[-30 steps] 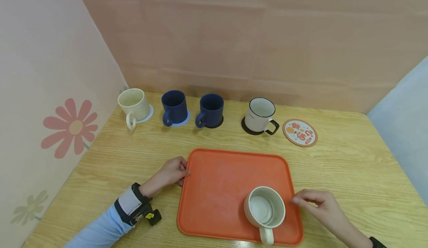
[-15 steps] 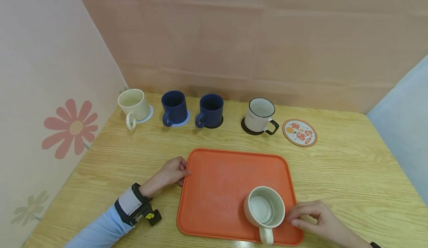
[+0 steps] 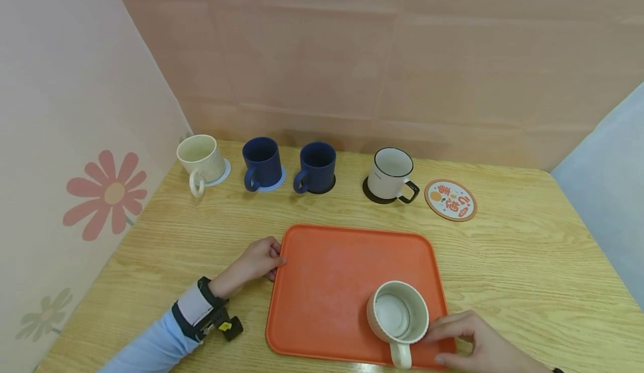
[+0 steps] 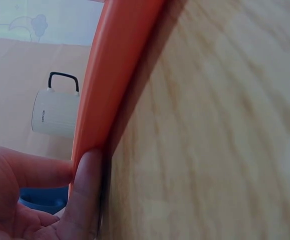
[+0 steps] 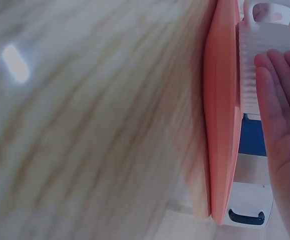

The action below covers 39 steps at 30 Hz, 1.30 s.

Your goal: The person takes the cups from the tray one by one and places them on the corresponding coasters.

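Observation:
An orange tray (image 3: 322, 294) lies on the wooden table, and my left hand (image 3: 258, 257) pinches its left rim between thumb and fingers. On the tray's right side stands an off-white mug (image 3: 398, 314) with its handle turned toward me. My right hand (image 3: 470, 340) reaches over the tray's right rim, close beside that mug. In the right wrist view its fingers (image 5: 280, 95) are fairly straight, alongside the ribbed mug wall; whether they touch it I cannot tell.
Along the back stand a cream mug (image 3: 201, 157), two dark blue mugs (image 3: 263, 163) and a white mug with a black handle (image 3: 390, 174), each on a coaster. A printed oval coaster (image 3: 451, 200) lies to their right. A pinkish wall (image 3: 352, 54) rises behind.
My right hand has moved left and toward me, from outside the tray's right rim to beside the off-white mug. The left hand, tray and mugs have stayed in place.

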{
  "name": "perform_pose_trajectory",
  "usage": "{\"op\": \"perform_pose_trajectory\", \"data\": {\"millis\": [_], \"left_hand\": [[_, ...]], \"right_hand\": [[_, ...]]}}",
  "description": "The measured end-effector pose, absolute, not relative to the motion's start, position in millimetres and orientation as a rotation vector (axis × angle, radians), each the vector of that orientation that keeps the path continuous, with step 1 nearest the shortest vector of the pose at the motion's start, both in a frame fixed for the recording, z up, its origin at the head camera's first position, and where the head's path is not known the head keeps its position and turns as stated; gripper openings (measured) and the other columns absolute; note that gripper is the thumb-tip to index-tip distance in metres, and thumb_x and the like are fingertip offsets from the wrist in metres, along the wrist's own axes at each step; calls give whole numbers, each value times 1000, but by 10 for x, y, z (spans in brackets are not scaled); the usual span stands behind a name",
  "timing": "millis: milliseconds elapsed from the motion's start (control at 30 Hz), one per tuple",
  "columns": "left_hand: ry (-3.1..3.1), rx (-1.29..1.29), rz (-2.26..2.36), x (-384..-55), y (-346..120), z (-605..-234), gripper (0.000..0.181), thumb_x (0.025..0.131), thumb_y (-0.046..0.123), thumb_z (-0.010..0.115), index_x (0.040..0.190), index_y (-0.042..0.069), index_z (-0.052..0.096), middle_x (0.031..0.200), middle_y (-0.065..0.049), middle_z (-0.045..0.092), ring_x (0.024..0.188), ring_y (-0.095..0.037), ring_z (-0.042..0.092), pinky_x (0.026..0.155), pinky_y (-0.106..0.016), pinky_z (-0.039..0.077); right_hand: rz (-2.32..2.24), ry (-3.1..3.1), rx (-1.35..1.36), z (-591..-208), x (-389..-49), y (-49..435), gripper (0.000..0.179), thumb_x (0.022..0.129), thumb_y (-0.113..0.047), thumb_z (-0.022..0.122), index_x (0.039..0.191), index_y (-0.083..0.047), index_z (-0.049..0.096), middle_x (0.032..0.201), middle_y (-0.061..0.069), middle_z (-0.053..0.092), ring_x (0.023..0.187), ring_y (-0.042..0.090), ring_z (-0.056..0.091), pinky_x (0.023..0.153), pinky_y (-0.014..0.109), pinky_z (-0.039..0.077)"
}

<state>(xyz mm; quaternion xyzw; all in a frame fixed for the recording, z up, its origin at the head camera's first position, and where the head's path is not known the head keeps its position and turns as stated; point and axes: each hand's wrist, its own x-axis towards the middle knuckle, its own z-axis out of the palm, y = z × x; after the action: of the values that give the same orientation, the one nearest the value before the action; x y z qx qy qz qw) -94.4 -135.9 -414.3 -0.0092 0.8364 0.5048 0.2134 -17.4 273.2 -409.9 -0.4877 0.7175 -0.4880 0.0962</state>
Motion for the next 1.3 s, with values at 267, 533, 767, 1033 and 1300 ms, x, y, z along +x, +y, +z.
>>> {"op": "perform_pose_trajectory", "data": {"millis": [267, 533, 767, 1033, 1300], "left_hand": [[2320, -26, 1396, -939, -1363, -4153, 11, 87, -1, 57, 94, -6, 51, 72, -11, 57, 50, -14, 56, 50, -30, 55], [2309, 2, 1418, -925, -1367, -4153, 11, 86, -2, 57, 94, -7, 51, 72, -11, 56, 50, -14, 57, 50, -30, 55], [2299, 20, 1434, -922, -1365, -4149, 12, 86, -2, 57, 94, -7, 50, 71, -11, 56, 50, -14, 57, 50, -30, 55], [2309, -12, 1395, -936, -1363, -4152, 11, 88, -1, 57, 95, -5, 51, 73, -11, 56, 52, -14, 57, 51, -31, 55], [2295, 12, 1415, -934, -1364, -4125, 10, 88, -1, 57, 95, -6, 51, 72, -11, 56, 51, -14, 57, 51, -31, 55]], "right_hand": [[-1457, 2074, -1360, -4108, -109, 2676, 41, 74, 10, 69, 113, -3, 64, 109, 8, 68, 103, 16, 61, 86, 19, 48], [-1513, 1945, -1312, -4145, -82, 2655, 44, 73, 11, 67, 116, 1, 61, 115, 12, 65, 105, 18, 60, 85, 24, 50], [-1528, 1916, -1365, -4212, -61, 2630, 48, 71, 7, 72, 117, 3, 60, 118, 14, 63, 108, 19, 59, 88, 21, 48], [-1510, 1900, -1360, -4216, -58, 2602, 47, 72, 6, 72, 118, 2, 60, 116, 13, 64, 107, 18, 60, 89, 21, 49], [-1514, 1847, -1351, -4155, -60, 2565, 45, 74, 8, 70, 118, 2, 60, 116, 14, 64, 108, 18, 60, 88, 24, 50]]}}
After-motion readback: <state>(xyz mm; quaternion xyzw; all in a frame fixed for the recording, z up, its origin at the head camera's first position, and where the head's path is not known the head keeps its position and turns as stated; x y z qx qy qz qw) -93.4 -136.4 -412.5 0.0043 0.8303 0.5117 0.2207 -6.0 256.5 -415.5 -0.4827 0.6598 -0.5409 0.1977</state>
